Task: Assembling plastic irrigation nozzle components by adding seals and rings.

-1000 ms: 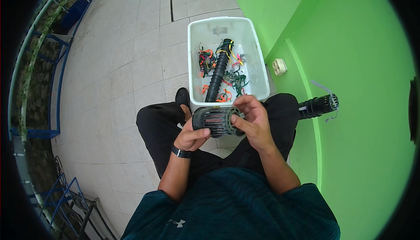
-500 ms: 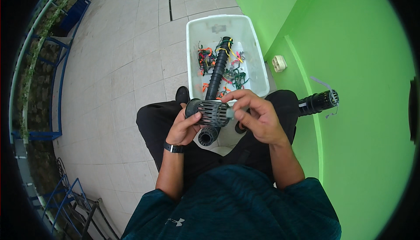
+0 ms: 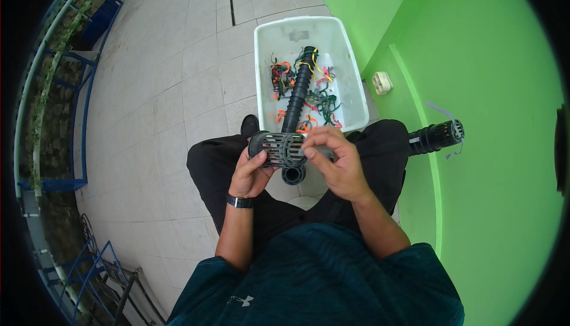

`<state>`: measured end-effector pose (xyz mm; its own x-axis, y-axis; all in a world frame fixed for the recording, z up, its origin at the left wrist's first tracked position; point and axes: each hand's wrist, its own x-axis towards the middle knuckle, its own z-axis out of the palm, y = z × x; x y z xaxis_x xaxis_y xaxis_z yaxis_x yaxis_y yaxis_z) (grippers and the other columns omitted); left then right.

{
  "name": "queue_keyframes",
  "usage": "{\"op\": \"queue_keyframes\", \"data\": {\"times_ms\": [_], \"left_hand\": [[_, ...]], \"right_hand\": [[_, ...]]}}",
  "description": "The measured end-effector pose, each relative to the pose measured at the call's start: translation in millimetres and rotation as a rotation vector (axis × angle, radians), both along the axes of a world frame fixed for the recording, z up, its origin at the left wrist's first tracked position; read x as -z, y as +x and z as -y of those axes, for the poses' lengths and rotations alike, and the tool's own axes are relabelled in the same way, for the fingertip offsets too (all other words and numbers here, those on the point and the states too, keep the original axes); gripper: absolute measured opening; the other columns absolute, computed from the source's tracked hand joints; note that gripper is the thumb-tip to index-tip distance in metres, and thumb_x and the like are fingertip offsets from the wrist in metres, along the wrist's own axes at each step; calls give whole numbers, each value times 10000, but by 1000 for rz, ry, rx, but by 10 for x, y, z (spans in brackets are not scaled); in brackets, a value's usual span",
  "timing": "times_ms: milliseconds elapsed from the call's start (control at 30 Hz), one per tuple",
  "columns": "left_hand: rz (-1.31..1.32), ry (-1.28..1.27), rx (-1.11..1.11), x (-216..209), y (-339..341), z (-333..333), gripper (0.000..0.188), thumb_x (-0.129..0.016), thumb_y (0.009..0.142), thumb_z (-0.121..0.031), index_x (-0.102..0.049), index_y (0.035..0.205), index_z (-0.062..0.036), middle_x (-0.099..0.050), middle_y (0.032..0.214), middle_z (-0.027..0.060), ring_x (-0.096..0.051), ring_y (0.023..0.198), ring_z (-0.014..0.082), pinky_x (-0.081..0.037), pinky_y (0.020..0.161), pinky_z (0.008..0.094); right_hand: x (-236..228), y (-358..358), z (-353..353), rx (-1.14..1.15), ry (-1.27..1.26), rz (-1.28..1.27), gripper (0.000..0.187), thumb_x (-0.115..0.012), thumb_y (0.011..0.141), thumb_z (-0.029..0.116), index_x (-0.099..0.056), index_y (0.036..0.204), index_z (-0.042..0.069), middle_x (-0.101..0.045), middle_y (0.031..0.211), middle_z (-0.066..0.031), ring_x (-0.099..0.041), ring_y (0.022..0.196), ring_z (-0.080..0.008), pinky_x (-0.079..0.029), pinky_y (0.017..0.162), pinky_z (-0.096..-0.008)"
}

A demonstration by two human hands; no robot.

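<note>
In front of my lap, my left hand [image 3: 247,173] is wrapped round a black slotted plastic basket [image 3: 278,149], thumb on its near side. The basket lies sideways, its wider solid end to the left. My right hand [image 3: 339,168] pinches at the basket's right end, thumb and index finger together; what they hold is too small and hidden to name. Beneath the basket shows the round open end of a black tube [image 3: 293,176]. Just beyond, a ribbed black tube [image 3: 298,94] leans into a white plastic tub [image 3: 261,82].
Tangled coloured strips [image 3: 323,103] lie in the tub. Against the green wall [image 3: 493,88] at right are another black slotted tube [image 3: 436,137], with a grey strip tied on, and a cream socket box [image 3: 382,82]. Blue railings [image 3: 77,118] edge the tiled floor [image 3: 178,88] at left.
My right fingertips have moved left against the basket's end, and the pale grey piece seen between them there is now mostly hidden. The basket has shifted slightly left and up.
</note>
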<state>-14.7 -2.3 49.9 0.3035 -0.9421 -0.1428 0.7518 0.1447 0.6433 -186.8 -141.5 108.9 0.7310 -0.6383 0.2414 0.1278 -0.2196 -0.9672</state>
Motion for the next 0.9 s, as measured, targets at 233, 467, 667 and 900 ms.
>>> {"op": "queue_keyframes", "data": {"times_ms": [233, 467, 667, 900], "left_hand": [[83, -30, -86, -28, -13, -14, 461, -664, 911, -184, -505, 1301, 3, -628, 1227, 134, -608, 1143, 254, -474, 996, 441], [172, -74, -129, -41, 8, -32, 441, -676, 903, -153, -517, 1286, -3, -639, 1199, 117, -616, 1117, 233, -473, 988, 411], [223, -48, -169, -39, 19, -69, 413, -688, 894, -149, -537, 1252, -9, -646, 1154, 92, -620, 1070, 207, -478, 958, 383], [234, -63, -160, -56, 73, -86, 362, -691, 884, -95, -561, 1207, 6, -640, 1153, 92, -612, 1075, 199, -466, 973, 368]], "right_hand": [[-38, 138, -197, 198, -115, -134, 138, -679, 899, 170, -707, 953, 46, -587, 1233, -107, -493, 1178, -280, -364, 1025, -386], [-71, 223, -286, 104, 1, -200, 163, -617, 950, 162, -682, 972, 13, -561, 1279, -119, -500, 1191, -245, -350, 1047, -359], [22, 281, -298, -47, 523, -74, 268, -542, 1006, 171, -642, 1055, -73, -472, 1323, -112, -517, 1145, -184, -420, 983, -315], [0, 275, -315, -176, 686, -49, 248, -484, 1038, 147, -636, 1103, -38, -461, 1209, 6, -473, 1084, -65, -383, 969, -235]]}}
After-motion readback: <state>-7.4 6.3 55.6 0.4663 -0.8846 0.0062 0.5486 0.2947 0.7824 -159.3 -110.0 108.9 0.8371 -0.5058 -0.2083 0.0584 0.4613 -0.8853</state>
